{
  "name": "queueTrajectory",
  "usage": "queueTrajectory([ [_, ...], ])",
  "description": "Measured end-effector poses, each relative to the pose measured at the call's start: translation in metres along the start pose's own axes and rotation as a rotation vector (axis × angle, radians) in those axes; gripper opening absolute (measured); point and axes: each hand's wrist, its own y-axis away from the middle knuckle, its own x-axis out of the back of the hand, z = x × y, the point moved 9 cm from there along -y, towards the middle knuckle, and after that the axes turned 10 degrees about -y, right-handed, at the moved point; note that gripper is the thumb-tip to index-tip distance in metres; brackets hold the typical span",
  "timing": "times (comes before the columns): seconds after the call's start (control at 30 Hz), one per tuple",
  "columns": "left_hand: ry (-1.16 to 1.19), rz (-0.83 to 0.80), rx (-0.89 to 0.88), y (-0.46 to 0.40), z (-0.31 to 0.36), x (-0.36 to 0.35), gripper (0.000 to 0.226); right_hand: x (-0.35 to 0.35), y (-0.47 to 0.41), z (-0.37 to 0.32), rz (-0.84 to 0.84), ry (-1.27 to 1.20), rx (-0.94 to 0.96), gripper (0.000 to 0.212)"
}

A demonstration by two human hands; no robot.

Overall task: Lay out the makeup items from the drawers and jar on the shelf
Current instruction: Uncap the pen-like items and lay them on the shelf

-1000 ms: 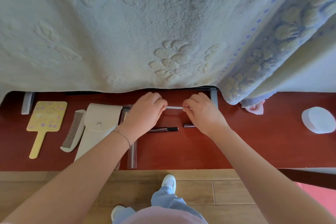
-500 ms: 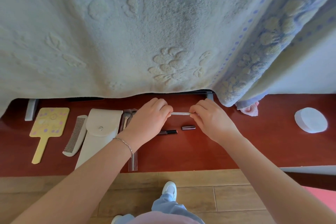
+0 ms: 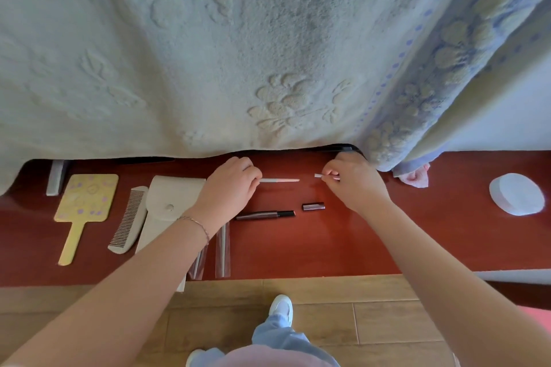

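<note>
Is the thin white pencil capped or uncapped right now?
Uncapped. The left hand holds the white pencil with its pinkish tip bare, and the right hand pinches the cap, apart from that tip across a clear gap.

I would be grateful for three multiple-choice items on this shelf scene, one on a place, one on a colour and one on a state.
1. Where does the comb lie?
A. between the mirror and the pouch
B. right of the white disc
C. on the floor

2. What colour is the shelf?
A. white
B. red-brown
C. green

3. How is the pale pencil?
A. capped, lying alone
B. uncapped, in the left hand, its cap in the right hand
C. snapped on the floor

Key: 1 A, it sits flanked by both. 2 B, the bare surface is red-brown. 3 B, a gap separates tip from cap, one grip on each.
</note>
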Motion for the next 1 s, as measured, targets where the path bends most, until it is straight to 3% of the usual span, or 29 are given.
queueTrajectory([
  [0.2,0.021,-0.047,0.064,-0.005,-0.005,-0.019,0.011,-0.028,0.001,-0.002,-0.127,0.086,-0.015,0.008],
  [0.57,0.029,-0.110,0.106,0.004,-0.009,-0.033,0.013,-0.037,-0.001,0.000,-0.199,0.069,-0.036,0.017],
  [1.0,0.038,0.004,-0.021,0.014,0.031,0.024,0.019,0.051,0.065,-0.004,0.186,-0.247,-0.109,0.012],
])
